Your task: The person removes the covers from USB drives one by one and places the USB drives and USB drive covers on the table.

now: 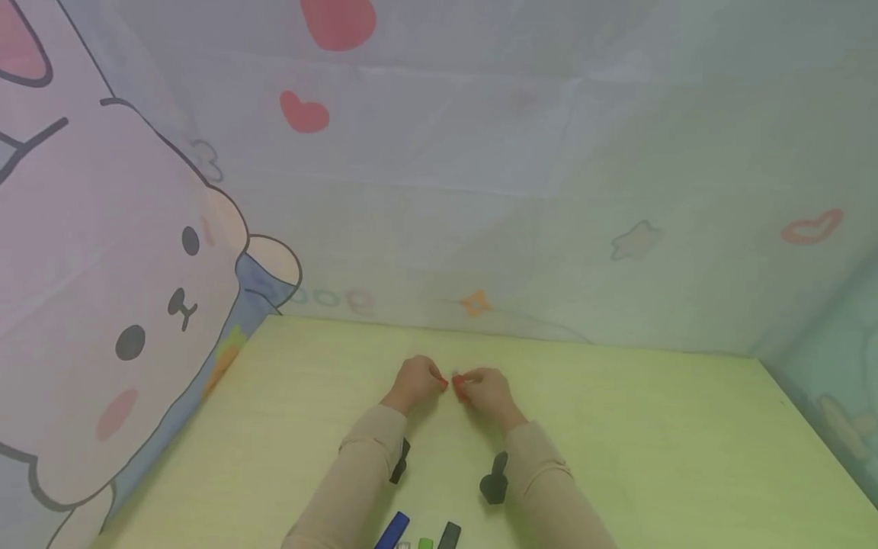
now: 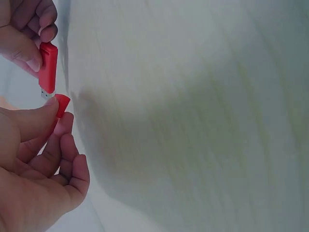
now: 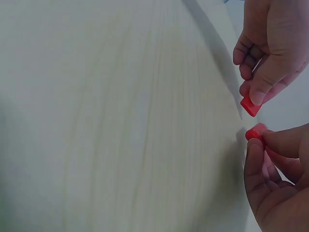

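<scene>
Over the far middle of the table, my left hand (image 1: 414, 381) pinches a small red USB stick cap (image 2: 62, 105) between thumb and fingers. Facing it, my right hand (image 1: 488, 390) grips a red USB stick (image 2: 47, 67) by its body. The silver plug of the stick is bare and points towards the cap in the left wrist view. Cap and stick are held close together, with a small gap showing between them in the right wrist view. Part of the stick's body is covered by the right fingers there.
At the near edge of the pale yellow table (image 1: 658, 457) lie a blue stick-shaped piece (image 1: 392, 530), a dark one (image 1: 449, 536) and a green one (image 1: 425, 544), cut off by the frame. A printed cloth (image 1: 480, 152) stands behind the table.
</scene>
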Action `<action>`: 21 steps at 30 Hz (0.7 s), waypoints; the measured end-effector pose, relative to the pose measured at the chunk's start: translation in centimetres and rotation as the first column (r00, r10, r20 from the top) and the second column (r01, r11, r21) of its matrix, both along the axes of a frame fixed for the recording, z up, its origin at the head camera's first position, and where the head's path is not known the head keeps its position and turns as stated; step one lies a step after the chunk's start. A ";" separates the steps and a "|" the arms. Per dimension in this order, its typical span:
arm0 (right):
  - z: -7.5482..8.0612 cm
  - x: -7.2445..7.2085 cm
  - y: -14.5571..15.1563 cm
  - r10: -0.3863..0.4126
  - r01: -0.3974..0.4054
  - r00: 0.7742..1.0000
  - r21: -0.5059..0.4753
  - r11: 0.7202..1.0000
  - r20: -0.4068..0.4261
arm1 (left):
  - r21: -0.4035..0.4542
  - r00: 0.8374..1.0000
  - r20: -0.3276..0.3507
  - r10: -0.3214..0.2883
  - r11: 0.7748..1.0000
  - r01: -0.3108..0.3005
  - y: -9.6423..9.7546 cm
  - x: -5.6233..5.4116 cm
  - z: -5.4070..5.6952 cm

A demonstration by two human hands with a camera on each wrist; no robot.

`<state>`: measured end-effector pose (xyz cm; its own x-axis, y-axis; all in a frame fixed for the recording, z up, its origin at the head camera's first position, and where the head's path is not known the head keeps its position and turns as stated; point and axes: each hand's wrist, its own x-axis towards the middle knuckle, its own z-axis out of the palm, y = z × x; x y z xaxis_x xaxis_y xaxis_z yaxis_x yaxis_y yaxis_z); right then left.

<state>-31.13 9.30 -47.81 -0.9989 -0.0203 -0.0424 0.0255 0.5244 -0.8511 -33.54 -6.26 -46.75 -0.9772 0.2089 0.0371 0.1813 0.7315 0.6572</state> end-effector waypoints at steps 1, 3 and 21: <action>0.0 0.0 0.0 -0.002 0.002 1.000 0.012 1.000 0.001 | 0.000 1.000 0.006 0.001 1.000 -0.001 0.0 0.0 0.0; 0.1 0.1 0.0 -0.004 0.004 1.000 0.020 1.000 0.014 | -0.005 1.000 0.017 0.004 1.000 -0.004 0.0 0.1 -0.1; -0.4 0.2 -0.2 0.035 -0.034 0.999 0.034 0.999 -0.026 | -0.044 1.000 0.003 0.026 0.999 -0.025 -0.2 -0.1 -0.4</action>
